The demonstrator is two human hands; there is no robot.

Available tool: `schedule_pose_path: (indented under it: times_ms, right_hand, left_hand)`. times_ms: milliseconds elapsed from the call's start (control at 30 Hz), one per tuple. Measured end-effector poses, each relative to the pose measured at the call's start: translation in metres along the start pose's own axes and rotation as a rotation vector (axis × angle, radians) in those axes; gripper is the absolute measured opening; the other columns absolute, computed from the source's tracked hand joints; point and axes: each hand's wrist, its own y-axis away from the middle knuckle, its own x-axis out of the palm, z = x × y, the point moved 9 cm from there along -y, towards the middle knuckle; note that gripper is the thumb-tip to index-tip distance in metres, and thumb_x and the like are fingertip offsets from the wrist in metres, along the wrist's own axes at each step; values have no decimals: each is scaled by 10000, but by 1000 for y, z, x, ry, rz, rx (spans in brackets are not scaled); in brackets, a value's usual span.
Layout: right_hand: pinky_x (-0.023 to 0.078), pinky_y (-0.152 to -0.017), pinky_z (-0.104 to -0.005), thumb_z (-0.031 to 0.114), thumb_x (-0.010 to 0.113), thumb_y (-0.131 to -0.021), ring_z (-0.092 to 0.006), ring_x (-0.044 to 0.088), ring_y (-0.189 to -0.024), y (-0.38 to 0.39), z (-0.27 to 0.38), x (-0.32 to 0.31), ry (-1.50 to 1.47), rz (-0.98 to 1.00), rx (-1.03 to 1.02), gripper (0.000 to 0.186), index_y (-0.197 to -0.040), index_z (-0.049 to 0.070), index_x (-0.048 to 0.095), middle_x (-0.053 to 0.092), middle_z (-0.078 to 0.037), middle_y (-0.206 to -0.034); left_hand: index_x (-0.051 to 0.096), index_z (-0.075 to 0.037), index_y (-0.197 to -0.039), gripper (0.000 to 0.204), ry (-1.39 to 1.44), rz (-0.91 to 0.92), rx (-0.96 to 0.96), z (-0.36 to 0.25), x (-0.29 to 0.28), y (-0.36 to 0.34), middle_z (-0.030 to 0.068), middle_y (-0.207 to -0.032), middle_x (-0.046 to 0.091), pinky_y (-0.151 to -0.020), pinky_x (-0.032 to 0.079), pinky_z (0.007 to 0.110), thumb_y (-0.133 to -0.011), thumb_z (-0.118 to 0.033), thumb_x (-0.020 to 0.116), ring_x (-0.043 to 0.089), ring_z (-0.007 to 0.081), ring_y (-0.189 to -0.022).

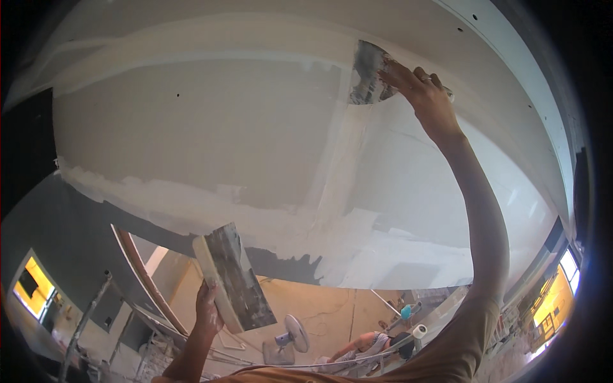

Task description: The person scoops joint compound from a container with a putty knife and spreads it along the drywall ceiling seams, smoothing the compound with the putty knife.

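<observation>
My right hand [429, 99] is raised to the upper right, its fingers wrapped round a putty knife [368, 75]. The blade, smeared with grey and white compound, lies against the plasterboard surface [223, 134] at the top of a pale vertical filled seam [345, 159]. Lower left, my left hand [208, 311] grips a wide filling knife [242, 277] by its long pale back edge. Its broad metal blade is streaked with compound and held apart from the board. A ragged white band of compound [185, 204] runs along the board's lower part.
Below stand a fan [295, 335] and metal scaffold tubes [86, 325]. Another person [364, 348] is down at the bottom, right of centre. A doorway frame [143, 274] opens at the left, and a bright window [570, 268] shows at the far right.
</observation>
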Motion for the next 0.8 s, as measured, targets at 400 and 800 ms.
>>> schedule_pose_path:
  times_ms: [400,800]
  right_hand:
    - [505,-803,-409,-121,550,-820,-249,588,-919,23,57,-45,-134,-66,118,634,-1347,223,628,542,-17,-1464]
    - [483,-891,-399,-104,584,-699,-255,553,-956,106,443,-24,-1430,334,-192,749,-1377,212,615,510,-8,-1474]
  left_hand:
    - [477,-73,-1365,416,69,4,40,-37,-26,-9,110,-1219,615,-969,540,450,-997,-242,573,635,259,-1112]
    - [550,-128,-1296,341,79,-153,-24,-36,-126,8,25,-1004,630,-794,587,351,-980,-248,602,667,181,-885]
